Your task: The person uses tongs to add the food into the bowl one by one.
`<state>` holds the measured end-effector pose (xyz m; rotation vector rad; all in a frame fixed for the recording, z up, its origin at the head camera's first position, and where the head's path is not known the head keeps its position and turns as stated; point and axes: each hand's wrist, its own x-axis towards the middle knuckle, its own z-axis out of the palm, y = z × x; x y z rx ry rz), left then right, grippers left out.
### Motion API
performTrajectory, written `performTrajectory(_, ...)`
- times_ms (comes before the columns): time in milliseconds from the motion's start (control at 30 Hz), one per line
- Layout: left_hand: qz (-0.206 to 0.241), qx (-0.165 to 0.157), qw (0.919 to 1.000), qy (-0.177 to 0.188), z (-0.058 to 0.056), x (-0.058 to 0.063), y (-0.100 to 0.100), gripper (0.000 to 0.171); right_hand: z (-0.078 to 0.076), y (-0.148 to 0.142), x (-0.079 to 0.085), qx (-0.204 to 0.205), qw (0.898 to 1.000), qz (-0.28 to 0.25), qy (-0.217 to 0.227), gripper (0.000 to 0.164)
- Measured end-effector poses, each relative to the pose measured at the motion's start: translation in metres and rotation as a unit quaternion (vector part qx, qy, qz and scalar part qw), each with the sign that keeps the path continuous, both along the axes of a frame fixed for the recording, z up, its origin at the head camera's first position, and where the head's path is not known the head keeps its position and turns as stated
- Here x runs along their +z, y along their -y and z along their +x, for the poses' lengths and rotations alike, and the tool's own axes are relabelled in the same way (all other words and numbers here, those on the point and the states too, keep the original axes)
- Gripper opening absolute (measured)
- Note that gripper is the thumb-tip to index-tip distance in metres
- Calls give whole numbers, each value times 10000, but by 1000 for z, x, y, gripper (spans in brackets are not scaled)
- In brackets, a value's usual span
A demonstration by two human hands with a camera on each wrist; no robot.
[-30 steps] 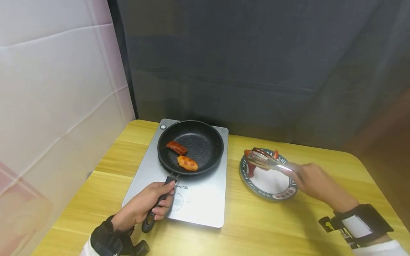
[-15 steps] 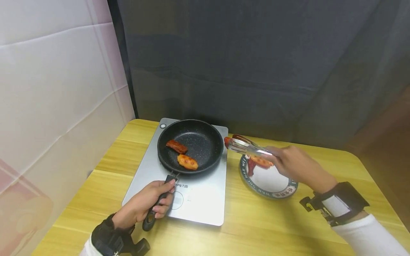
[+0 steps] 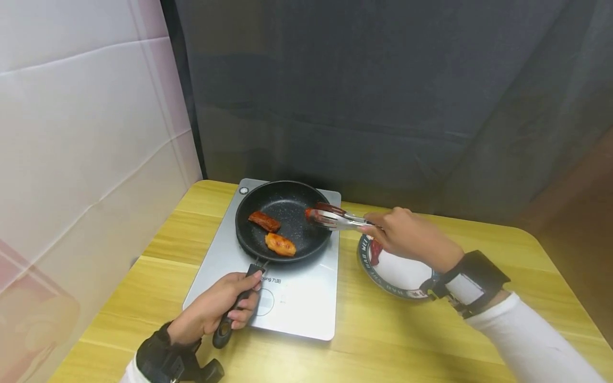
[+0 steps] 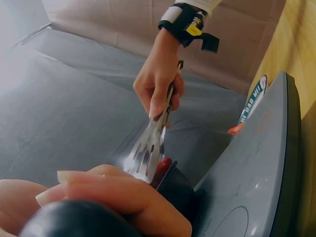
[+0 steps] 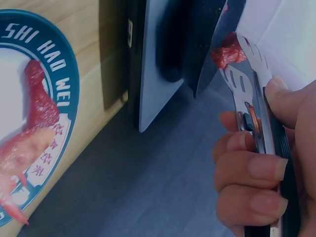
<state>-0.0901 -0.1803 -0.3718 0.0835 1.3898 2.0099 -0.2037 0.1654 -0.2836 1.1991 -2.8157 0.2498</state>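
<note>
Your left hand grips the pan handle at seven o'clock; at three, your right hand clasps tongs pinching meat.

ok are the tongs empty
No, in the right wrist view the tongs in the right hand hold a red piece of food between their slotted tips.

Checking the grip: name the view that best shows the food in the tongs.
The right wrist view: the held food shows plainly between the tongs. The head view shows it partly covered by them; the left wrist view, just a red part beside them.
</note>
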Motion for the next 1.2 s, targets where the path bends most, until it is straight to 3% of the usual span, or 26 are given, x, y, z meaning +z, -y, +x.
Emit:
performTrajectory(300, 41, 17, 10000, 11, 1, -1, 0, 29, 0, 26, 3, -261, 9943, 326, 979, 23)
performTrajectory(400, 28, 21, 10000, -3, 1, 0, 0, 29, 0, 33, 4, -318, 9926, 371, 1114, 25)
performTrajectory(933, 10, 27, 10000, -72, 0, 0, -1, 29, -2, 57, -11, -614, 9880, 816, 1163, 34)
performTrajectory(1200, -27, 10, 10000, -76, -1, 0, -1, 30, -3, 58, -13, -478, 9912, 905, 842, 45)
